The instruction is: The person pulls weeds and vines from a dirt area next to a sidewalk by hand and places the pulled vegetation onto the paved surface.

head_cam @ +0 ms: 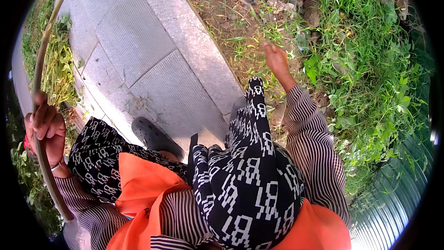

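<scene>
My left hand (48,128), with a bracelet at the wrist, grips a long, slightly bent wooden pole (44,38) at the left side. The pole runs from the top edge down past my sleeve to a pale piece (77,233) whose kind I cannot tell. Over the strip of soil (236,24), my right hand (278,60) is held out with its fingers curled in; no object shows in it. Green weeds (353,59) grow to the right of this hand. My bent knee, in black-and-white patterned trousers (256,166), rises below it.
Grooved paving slabs (135,31) lie before me, edged by a pale stone kerb (184,31). A dark clog (154,135) is on my foot there. Plants (60,66) line the left side. A green corrugated panel (392,194) stands at the lower right.
</scene>
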Available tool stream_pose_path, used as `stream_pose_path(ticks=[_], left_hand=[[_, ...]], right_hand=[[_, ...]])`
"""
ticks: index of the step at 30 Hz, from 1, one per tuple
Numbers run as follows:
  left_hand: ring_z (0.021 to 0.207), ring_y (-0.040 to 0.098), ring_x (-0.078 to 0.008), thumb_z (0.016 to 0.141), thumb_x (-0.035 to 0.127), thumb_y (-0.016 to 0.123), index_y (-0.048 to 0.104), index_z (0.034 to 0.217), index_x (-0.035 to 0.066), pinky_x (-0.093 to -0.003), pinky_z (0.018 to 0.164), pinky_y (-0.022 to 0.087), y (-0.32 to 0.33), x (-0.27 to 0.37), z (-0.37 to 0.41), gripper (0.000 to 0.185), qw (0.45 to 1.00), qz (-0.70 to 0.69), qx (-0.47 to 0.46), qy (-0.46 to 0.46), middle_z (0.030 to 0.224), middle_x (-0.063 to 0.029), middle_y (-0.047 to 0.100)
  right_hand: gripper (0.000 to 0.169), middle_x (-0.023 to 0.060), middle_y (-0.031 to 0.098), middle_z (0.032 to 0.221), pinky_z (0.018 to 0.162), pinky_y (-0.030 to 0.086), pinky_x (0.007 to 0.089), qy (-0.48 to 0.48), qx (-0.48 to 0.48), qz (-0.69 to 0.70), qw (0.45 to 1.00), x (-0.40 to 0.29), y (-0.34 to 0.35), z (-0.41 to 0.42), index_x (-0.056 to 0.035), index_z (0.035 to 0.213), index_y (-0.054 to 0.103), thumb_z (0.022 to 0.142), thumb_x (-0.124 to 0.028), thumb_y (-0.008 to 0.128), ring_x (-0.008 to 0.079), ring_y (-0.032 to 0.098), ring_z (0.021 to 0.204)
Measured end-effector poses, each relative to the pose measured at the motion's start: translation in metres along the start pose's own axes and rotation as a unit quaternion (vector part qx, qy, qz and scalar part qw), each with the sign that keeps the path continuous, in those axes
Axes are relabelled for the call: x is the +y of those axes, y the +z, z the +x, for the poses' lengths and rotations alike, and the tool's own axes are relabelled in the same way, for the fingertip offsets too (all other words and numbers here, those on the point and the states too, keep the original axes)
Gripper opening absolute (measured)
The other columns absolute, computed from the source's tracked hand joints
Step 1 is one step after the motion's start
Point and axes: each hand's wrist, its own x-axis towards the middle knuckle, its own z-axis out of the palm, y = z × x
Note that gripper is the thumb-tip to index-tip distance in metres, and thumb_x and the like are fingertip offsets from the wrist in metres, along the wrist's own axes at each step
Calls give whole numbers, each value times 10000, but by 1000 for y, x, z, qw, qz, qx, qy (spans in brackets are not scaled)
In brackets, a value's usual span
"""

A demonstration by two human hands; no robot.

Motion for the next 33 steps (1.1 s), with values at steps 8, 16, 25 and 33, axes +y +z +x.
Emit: stream_pose_path(ticks=[8, 16, 25, 33], left_hand=[[452, 356, -39, 818, 9, 476, 364, 1022, -25, -182, 431, 269, 5, 4, -4, 235, 1000, 16, -17, -7, 572, 9, 401], [455, 362, -50, 806, -3, 472, 365, 1029, -43, -196, 433, 274, 17, -5, 1, 251, 1000, 21, -4, -23, 572, 6, 395], [458, 364, -52, 802, -5, 461, 363, 1033, -40, -196, 431, 269, -1, 8, 11, 253, 999, 15, -29, -29, 566, 7, 390], [451, 350, -44, 770, 23, 492, 391, 1020, -34, -194, 434, 272, 10, -12, 10, 275, 990, 98, -95, -43, 524, 17, 376]], right_hand=[[462, 198, 571, 685, 582, 443, 401, 38, -35, -255, 966, 39, -59, -20, 24, 770, 521, 791, -437, 517, 303, 572, 641], [327, 229, 579, 779, 651, 465, 402, -90, -223, -317, 918, 48, 32, -50, 24, 787, 558, 782, -301, 520, 346, 580, 708], [361, 205, 542, 684, 639, 424, 397, 69, -46, -48, 995, 58, -50, -49, 20, 798, 580, 823, -320, 462, 312, 538, 640], [434, 184, 546, 639, 640, 445, 391, -210, -247, -262, 909, 83, 42, -53, -18, 709, 587, 801, -430, 487, 311, 549, 673]])
